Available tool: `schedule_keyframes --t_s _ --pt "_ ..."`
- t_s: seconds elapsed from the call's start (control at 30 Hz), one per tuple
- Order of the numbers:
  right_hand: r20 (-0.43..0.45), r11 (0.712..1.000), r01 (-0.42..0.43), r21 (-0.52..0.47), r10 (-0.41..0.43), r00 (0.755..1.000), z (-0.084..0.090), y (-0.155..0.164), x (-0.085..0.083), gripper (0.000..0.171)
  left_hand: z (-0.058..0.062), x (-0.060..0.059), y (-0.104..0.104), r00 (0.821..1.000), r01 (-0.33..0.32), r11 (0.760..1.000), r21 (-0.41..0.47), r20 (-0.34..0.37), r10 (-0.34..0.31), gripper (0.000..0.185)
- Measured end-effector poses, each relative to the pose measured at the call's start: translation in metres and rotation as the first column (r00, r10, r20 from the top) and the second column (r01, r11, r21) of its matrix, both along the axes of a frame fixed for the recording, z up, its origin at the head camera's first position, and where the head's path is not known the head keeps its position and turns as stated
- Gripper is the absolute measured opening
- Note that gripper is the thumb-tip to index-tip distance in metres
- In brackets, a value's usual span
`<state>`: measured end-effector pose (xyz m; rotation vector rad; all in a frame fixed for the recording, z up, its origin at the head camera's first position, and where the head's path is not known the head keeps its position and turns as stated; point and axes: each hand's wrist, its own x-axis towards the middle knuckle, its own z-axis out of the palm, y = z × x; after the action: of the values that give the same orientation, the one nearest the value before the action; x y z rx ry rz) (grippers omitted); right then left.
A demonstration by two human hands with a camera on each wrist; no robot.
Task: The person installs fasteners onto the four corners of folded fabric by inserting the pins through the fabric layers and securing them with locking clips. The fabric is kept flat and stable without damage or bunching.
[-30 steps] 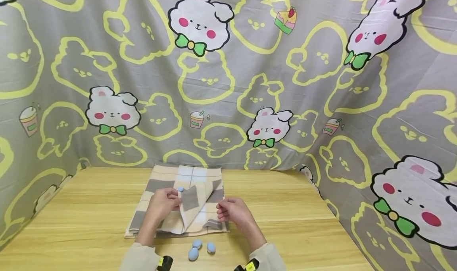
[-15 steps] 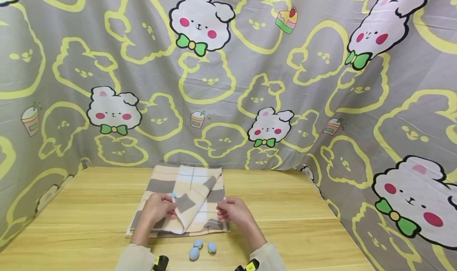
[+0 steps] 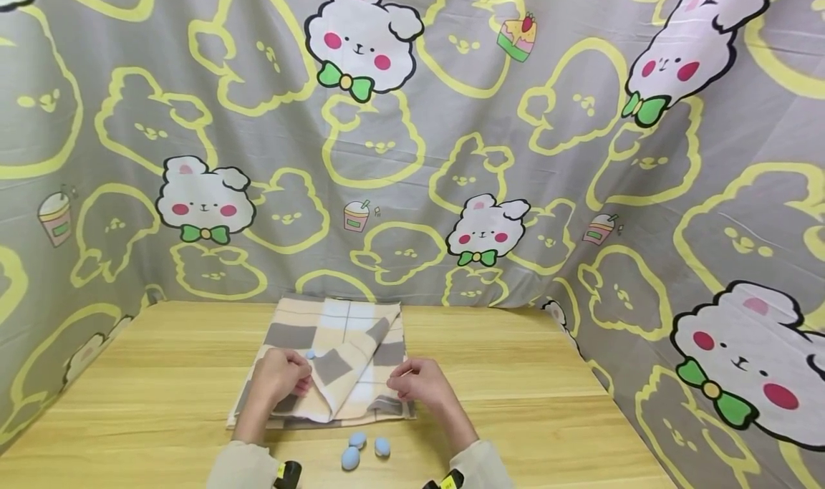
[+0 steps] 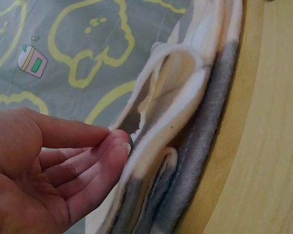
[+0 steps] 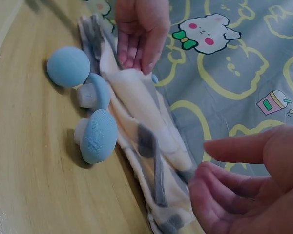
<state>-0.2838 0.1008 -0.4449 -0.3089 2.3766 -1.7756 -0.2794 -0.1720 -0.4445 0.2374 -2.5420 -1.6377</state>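
A folded checked fleece blanket (image 3: 367, 389) in beige, grey and white lies on the table, its front layer turned back in a diagonal fold. My left hand (image 3: 283, 374) pinches the edge of that flap between thumb and fingertips; the left wrist view shows the raised fabric (image 4: 178, 105) curving beside the fingers. A small blue round piece (image 3: 311, 354) shows on the cloth right by the fingertips, partly hidden. My right hand (image 3: 420, 383) hovers at the blanket's right side, fingers bent and thumb apart, with nothing held.
In front of the blanket, several blue mushroom-shaped clips (image 5: 100, 136) with whitish stems lie on the wooden table (image 3: 515, 403). A grey curtain (image 3: 399, 131) with rabbit prints encloses the table at the back and sides.
My left hand has shifted left and slightly toward me, drawing the flap and the blue piece along. The right hand stays nearly in place, its fingers slightly changed.
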Motion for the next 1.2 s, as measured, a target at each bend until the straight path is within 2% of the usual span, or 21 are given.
schedule_keyframes --t_s 0.2,0.5,0.7,0.83,1.0,1.1,1.2 --pt "-0.065 0.984 -0.031 0.175 0.043 0.997 0.0 0.0 0.002 0.029 0.0 0.002 -0.003 1.0 -0.01 1.0 -0.03 0.002 0.01 0.012" --pt "-0.061 0.952 -0.062 0.299 0.084 0.995 -0.003 -0.002 0.003 0.034 0.0 0.002 -0.011 1.0 -0.013 0.999 -0.05 0.004 0.013 0.012" --pt "-0.042 0.941 -0.066 0.332 0.085 0.995 -0.004 -0.004 0.004 0.035 0.0 0.002 -0.01 1.0 -0.014 0.997 -0.075 0.012 0.015 0.013" --pt "-0.06 0.936 -0.062 0.347 0.088 0.994 -0.005 -0.005 0.003 0.035 0.004 0.003 -0.007 1.0 -0.014 0.994 -0.108 0.015 0.016 0.013" --pt "-0.076 0.928 -0.054 0.37 0.088 0.993 -0.007 -0.006 0.003 0.03 0.008 0.002 0.002 0.999 -0.05 0.986 -0.159 -0.024 0.047 0.017" --pt "-0.077 0.926 -0.045 0.375 0.079 0.994 -0.006 -0.006 0.004 0.022 0.008 0.0 0.013 0.997 -0.06 0.989 -0.137 -0.048 0.053 0.014" --pt "-0.077 0.926 -0.034 0.377 0.067 0.995 -0.006 -0.007 0.005 0.015 0.008 -0.001 0.025 0.998 -0.026 0.995 -0.096 -0.055 0.02 0.01"
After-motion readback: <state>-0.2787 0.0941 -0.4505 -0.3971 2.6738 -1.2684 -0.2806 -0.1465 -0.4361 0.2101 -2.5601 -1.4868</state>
